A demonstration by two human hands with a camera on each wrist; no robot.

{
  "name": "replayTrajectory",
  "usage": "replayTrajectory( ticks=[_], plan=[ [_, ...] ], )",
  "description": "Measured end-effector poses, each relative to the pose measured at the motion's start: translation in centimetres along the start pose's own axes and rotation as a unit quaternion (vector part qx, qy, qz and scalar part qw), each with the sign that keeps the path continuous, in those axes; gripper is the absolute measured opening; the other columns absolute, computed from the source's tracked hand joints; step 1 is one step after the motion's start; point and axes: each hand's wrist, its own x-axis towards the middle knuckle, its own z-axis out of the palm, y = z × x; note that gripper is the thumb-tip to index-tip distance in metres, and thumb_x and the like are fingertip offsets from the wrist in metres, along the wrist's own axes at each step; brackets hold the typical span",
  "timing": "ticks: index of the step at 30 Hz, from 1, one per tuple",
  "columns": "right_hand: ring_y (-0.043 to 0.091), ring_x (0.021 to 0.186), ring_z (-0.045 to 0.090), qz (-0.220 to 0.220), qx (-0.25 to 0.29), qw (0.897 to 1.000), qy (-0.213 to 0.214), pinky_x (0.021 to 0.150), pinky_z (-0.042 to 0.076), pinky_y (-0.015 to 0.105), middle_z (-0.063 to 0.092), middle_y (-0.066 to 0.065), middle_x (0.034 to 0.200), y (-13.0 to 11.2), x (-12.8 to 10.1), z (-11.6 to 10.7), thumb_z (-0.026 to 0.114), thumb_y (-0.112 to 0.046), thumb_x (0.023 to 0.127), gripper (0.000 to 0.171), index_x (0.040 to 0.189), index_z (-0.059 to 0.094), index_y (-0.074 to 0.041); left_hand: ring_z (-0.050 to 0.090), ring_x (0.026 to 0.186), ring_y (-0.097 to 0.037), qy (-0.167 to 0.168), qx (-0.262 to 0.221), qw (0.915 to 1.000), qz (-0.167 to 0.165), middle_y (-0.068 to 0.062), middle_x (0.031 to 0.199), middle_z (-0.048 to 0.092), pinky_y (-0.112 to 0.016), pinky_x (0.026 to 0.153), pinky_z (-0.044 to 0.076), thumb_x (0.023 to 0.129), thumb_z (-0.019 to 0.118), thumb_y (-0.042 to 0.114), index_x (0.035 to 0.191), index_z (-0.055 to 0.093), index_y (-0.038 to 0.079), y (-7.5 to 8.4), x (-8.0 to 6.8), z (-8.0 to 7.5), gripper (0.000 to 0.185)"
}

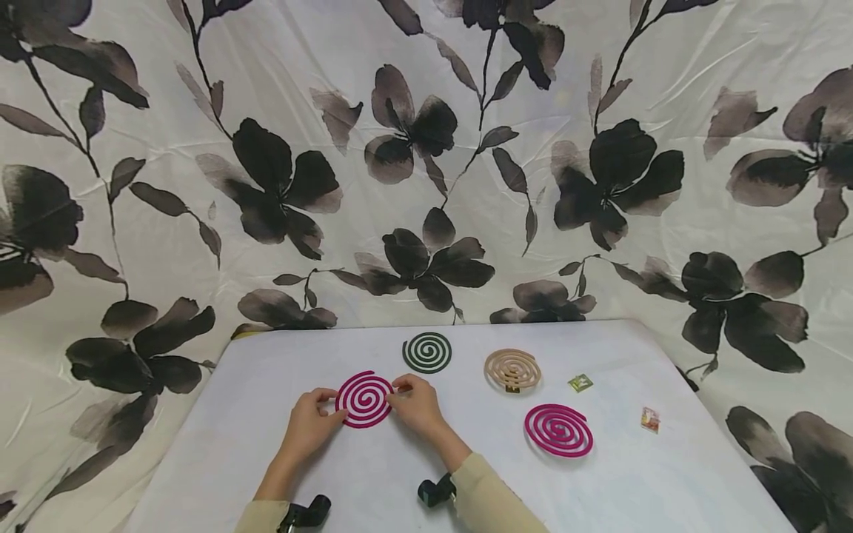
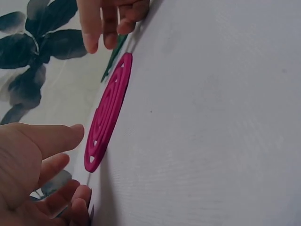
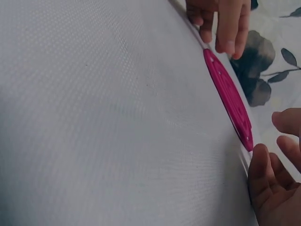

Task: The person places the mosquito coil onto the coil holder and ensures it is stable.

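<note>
Hands, left (image 1: 308, 425) and right (image 1: 416, 403), loose grips flanking one of two pink coils (image 1: 364, 399)

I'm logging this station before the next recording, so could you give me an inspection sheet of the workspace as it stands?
Surface: white table, covered with a plain cloth.
Job's things: pink coil lying flat between both hands.
Clutter: green coil, beige coil, second pink coil, small green packet and small orange packet, all lying apart on the table.
Grippers: left hand at the pink coil's left edge, right hand at its right edge; the fingertips look close to or on the rim, but contact cannot be confirmed.
Cables: nothing seen.
Surroundings: floral fabric backdrop, dark flowers on cream, behind and beside the table.
</note>
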Motion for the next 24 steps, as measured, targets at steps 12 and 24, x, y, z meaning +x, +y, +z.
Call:
replayTrajectory(
  ticks=[12, 24],
  plan=[
    [0.012, 0.081, 0.051, 0.01, -0.054, 0.998, 0.014, 0.076, 0.041, 0.03, 0.057, -0.002, 0.084, 0.83, 0.38, 0.79, 0.074, -0.019, 0.069, 0.028, 0.093, 0.062, -0.01, 0.05, 0.098, -0.031, -0.03, 0.041, 0.9978, -0.043, -0.018, 0.105, 0.056, -0.047, 0.079, 0.041, 0.073, 0.07, 0.031, 0.116, 0.051, -0.006, 0.19, 0.81, 0.43, 0.06],
    [0.009, 0.066, 0.045, -0.008, -0.137, 0.991, 0.003, 0.061, 0.039, 0.026, 0.054, -0.002, 0.074, 0.57, 0.52, 0.78, 0.074, -0.029, 0.069, 0.035, 0.094, 0.065, -0.006, 0.052, 0.095, -0.032, -0.012, 0.053, 0.9972, -0.051, -0.015, 0.1, 0.059, -0.048, 0.076, 0.041, 0.072, 0.071, 0.033, 0.113, 0.056, -0.002, 0.52, 0.85, 0.96, 0.056]
  ],
)
